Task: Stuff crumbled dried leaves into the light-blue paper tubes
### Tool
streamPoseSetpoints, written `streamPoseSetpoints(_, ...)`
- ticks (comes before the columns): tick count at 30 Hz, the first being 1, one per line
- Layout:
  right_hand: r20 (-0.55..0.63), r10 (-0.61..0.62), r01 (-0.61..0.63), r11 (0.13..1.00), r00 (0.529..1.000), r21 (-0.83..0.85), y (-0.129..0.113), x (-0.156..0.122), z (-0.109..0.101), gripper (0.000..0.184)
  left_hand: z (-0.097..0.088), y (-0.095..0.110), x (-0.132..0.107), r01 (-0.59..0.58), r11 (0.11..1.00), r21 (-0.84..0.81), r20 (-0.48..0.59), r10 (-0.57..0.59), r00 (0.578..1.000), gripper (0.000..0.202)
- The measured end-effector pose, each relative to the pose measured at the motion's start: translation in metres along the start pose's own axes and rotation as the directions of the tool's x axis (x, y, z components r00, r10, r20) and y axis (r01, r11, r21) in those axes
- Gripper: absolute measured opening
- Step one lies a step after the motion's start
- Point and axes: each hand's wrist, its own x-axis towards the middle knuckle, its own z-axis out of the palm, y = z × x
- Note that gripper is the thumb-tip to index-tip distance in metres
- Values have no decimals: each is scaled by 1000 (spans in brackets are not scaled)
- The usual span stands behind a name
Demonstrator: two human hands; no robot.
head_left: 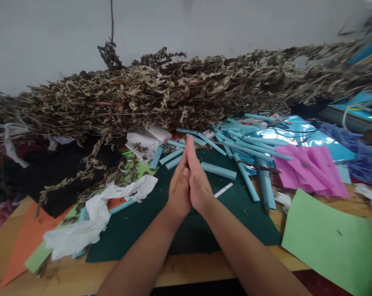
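My left hand (179, 191) and my right hand (200, 187) are pressed palm to palm above the dark green mat (235, 213). Their fingers are stretched out straight, pointing away from me, and nothing shows between them. What lies between the palms, if anything, is hidden. Just beyond the fingertips, several light blue paper rolls (173, 157) lie on the mat. One thicker blue roll (219, 170) rests right of my right hand, with a thin white stick (223, 190) close by.
Dried leafy stems (161, 90) are heaped along the wall. Crumpled white tissue (96, 213), orange paper (28, 234) and black cloth (59, 176) lie left. Rightward are a blue roll pile (247, 142), pink paper (312, 170), a green sheet (330, 238) and blue stringy material (364, 160).
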Motion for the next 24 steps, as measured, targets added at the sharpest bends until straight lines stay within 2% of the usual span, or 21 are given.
streamPoseSetpoints(2, -65, 38, -36, 999, 997, 39, 3, 2, -2, 56, 3, 1, -10, -15, 1000, -9, 73, 15, 997, 36)
streamPoseSetpoints(4, -84, 29, -24, 998, 996, 58, 9, 3, -1, 57, 4, 6, -17, -31, 999, -16, 84, 32, 996, 36)
streamPoseSetpoints(8, 24, -95, 96, 995, 995, -22, 14, -2, 11, 60, -4, 14, -14, -82, 996, -39, 0, 82, 997, 37)
streamPoseSetpoints(11, 109, -180, 190, 978, 978, -89, 7, -7, 17, 58, -16, 9, -5, -62, 997, -51, -11, 62, 998, 41)
streamPoseSetpoints(13, 124, -190, 201, 977, 974, -77, 0, -8, 17, 58, -21, 3, -5, -59, 998, -26, -4, 59, 998, 41)
streamPoseSetpoints(16, 47, -133, 136, 988, 990, -67, -4, -6, 14, 57, -19, -2, -14, -79, 997, -8, 31, 79, 996, 38)
streamPoseSetpoints(19, -17, -104, 101, 988, 994, -116, 0, -4, 11, 54, -10, 4, -26, -81, 996, -48, 24, 82, 996, 36)
streamPoseSetpoints(22, 73, -183, 193, 966, 980, -172, 6, -4, 13, 53, -3, 17, -28, -58, 982, -179, -42, 52, 998, 36)
streamPoseSetpoints(24, 131, -220, 242, 953, 967, -183, 8, -6, 15, 54, -5, 22, -22, -58, 971, -234, -58, 45, 997, 45)
